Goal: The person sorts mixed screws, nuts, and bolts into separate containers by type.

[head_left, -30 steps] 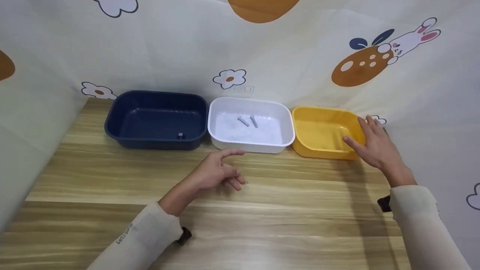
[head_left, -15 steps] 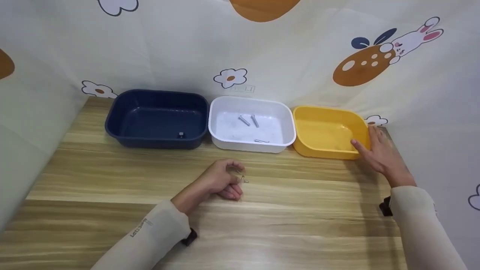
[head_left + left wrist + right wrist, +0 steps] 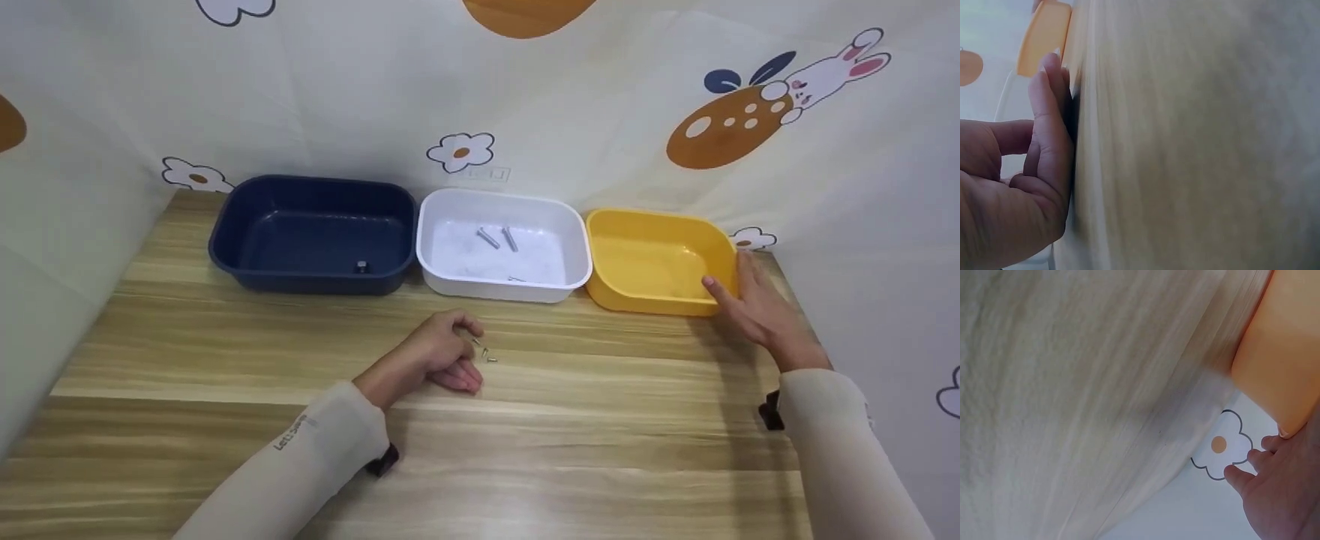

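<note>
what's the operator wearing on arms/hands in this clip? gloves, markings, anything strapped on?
No gloves: both the left hand and the right hand are bare. Each arm is in a long cream sleeve, left sleeve and right sleeve. The left sleeve carries small dark lettering near the cuff, too small to read. A black strapped-on piece shows at each cuff: left, right.
</note>
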Demonstrator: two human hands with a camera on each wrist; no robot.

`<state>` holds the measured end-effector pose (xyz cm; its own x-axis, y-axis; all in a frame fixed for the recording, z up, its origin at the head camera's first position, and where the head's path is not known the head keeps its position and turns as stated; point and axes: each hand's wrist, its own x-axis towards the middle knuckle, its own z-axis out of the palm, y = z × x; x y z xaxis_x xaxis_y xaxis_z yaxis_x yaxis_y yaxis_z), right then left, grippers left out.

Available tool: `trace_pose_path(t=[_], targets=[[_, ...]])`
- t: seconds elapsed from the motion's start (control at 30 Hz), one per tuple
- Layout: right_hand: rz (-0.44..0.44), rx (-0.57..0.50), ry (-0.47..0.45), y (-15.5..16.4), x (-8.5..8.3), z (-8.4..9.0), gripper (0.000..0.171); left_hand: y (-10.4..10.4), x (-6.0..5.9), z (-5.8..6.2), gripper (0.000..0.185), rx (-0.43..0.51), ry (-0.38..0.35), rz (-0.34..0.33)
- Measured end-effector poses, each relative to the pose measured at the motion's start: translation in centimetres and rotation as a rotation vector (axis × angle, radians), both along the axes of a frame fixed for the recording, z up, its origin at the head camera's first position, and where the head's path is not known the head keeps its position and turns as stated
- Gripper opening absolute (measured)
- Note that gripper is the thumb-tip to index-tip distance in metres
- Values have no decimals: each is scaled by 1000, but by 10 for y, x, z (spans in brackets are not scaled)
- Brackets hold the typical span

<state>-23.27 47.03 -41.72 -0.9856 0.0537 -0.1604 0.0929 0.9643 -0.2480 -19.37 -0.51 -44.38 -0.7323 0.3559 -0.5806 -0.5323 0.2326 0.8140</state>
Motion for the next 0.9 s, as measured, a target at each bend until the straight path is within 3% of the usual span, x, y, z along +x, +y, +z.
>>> trace_pose_path(t=[0.33,0.5,0.9], targets=[[75,-22,58,3,-1,-2,90,3,1,0,14,-82,53,-10],[43,14,5,3,2,0,94,5,1,0,12,-96,44,-17],[38,31,-7,0,-1,2,95,3,0,-2,12,-96,64,-38]])
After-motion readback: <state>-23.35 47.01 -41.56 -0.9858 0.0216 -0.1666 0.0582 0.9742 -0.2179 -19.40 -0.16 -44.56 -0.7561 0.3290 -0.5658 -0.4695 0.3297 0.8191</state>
